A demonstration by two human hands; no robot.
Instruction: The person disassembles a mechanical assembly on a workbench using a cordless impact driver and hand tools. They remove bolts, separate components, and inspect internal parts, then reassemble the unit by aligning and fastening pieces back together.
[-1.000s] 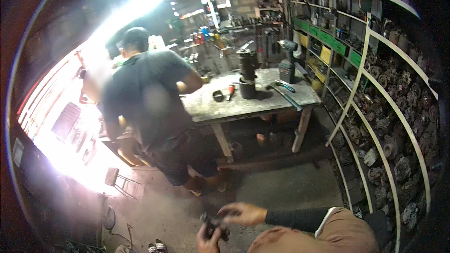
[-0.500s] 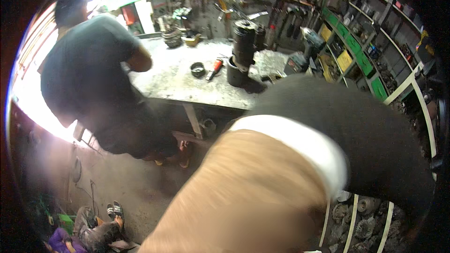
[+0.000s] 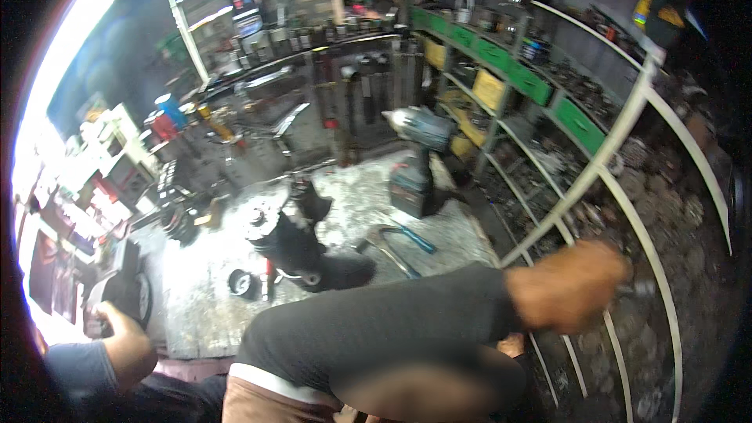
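My left arm, in a black sleeve with a white band, crosses low in front of me to the right. At its end, my left hand (image 3: 570, 283) is smeared by motion, passing in front of the shelf rack on the right. Its fingers cannot be made out, nor whether it holds anything. Under the sleeve a small patch of skin (image 3: 511, 345) shows, perhaps part of my right hand; the rest is hidden. Beyond the arm, on the workbench (image 3: 196, 329), stands a dark cylindrical metal part (image 3: 286, 244), beside a round black cup (image 3: 240, 283) and a red-handled tool (image 3: 268, 280).
A cordless power tool (image 3: 419, 160) stands at the bench's right end, near a blue-handled tool (image 3: 411, 239). Shelves with green drawer fronts (image 3: 501, 59) and metal parts line the right side. A co-worker's arm (image 3: 129, 345) reaches in at lower left, next to a dark object.
My view has swung right and closer over the bench. My left arm has moved lower, and its hand has come into view at the right. The co-worker now shows only at lower left.
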